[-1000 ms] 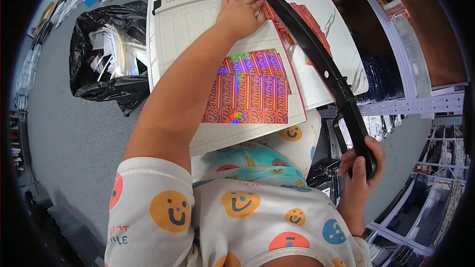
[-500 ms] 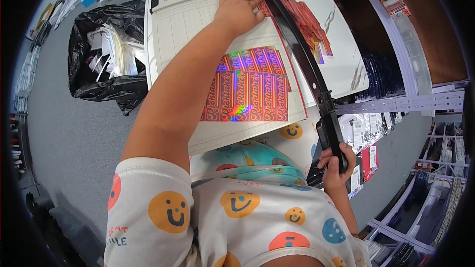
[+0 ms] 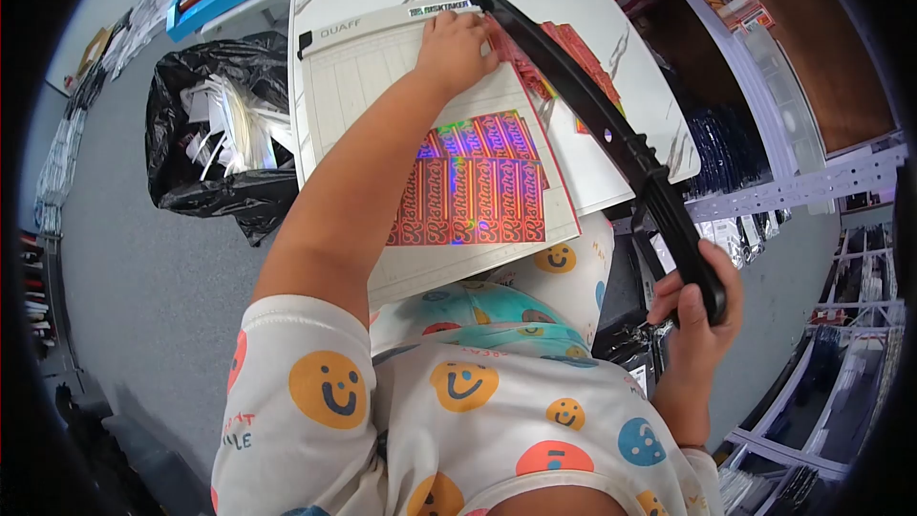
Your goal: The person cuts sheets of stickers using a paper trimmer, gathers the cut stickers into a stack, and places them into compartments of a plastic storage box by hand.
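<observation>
Blade arm: swung farther outward; looks stiff, best held by handle
Right hand: wrapped around handle
Left hand: on cutter, grip unclear

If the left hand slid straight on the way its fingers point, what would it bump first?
The left hand would probably meet the cutter's pale top bar first, near its label; whether the fingers touch it is unclear.
</observation>
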A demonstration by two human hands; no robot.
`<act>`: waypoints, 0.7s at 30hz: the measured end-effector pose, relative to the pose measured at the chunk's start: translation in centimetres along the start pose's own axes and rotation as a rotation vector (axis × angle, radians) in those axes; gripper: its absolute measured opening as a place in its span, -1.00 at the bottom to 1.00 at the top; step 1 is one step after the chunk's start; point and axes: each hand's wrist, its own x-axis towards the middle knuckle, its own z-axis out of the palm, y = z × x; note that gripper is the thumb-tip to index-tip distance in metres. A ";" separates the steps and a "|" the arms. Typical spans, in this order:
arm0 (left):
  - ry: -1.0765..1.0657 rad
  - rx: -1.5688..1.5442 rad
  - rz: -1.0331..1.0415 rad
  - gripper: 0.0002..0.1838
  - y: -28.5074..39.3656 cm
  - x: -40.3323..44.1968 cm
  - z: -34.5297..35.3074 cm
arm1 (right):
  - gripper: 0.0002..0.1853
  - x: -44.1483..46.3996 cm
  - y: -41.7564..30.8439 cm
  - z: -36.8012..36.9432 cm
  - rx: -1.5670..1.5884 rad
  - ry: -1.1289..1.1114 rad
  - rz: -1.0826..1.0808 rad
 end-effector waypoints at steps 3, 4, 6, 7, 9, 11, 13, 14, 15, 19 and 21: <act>-0.029 -0.069 0.047 -0.51 1.4 -0.7 -0.2 | -0.56 0.8 -1.0 0.4 0.001 0.039 0.022; -0.032 -0.125 0.048 -0.50 1.6 -1.2 -0.1 | -0.57 0.9 -1.1 0.5 0.006 0.047 0.022; 0.007 -0.246 0.099 -0.53 1.4 -2.6 0.0 | -0.57 1.0 -1.0 0.5 0.013 0.037 0.002; -0.027 -0.317 0.171 -0.55 0.9 -3.3 -0.8 | -0.57 0.9 -0.9 0.4 0.015 0.039 -0.008; -0.101 -0.465 0.324 -0.58 -0.6 -4.7 -3.1 | -0.57 0.9 -0.9 0.4 0.020 0.034 -0.003; -0.185 -0.398 0.352 -0.60 -1.0 -7.0 -6.0 | -0.58 1.0 -1.0 0.4 0.021 0.033 -0.006; -0.253 -0.332 0.322 -0.60 -1.9 -8.1 -7.4 | -0.58 1.0 -1.0 0.5 0.022 0.025 -0.012; -0.279 -0.301 0.277 -0.59 -2.3 -8.4 -7.7 | -0.57 1.0 -0.9 0.6 0.004 0.039 -0.022; -0.303 -0.270 0.232 -0.58 -2.4 -8.5 -8.2 | -0.57 1.0 -0.8 0.7 -0.015 0.051 -0.035; -0.476 -0.371 -0.072 -0.53 -0.5 -8.6 -9.5 | -0.58 1.0 -0.9 0.4 0.044 0.028 0.000; -0.541 -0.436 -0.185 -0.53 0.6 -8.9 -9.7 | -0.59 0.9 -0.9 0.4 0.048 0.024 0.000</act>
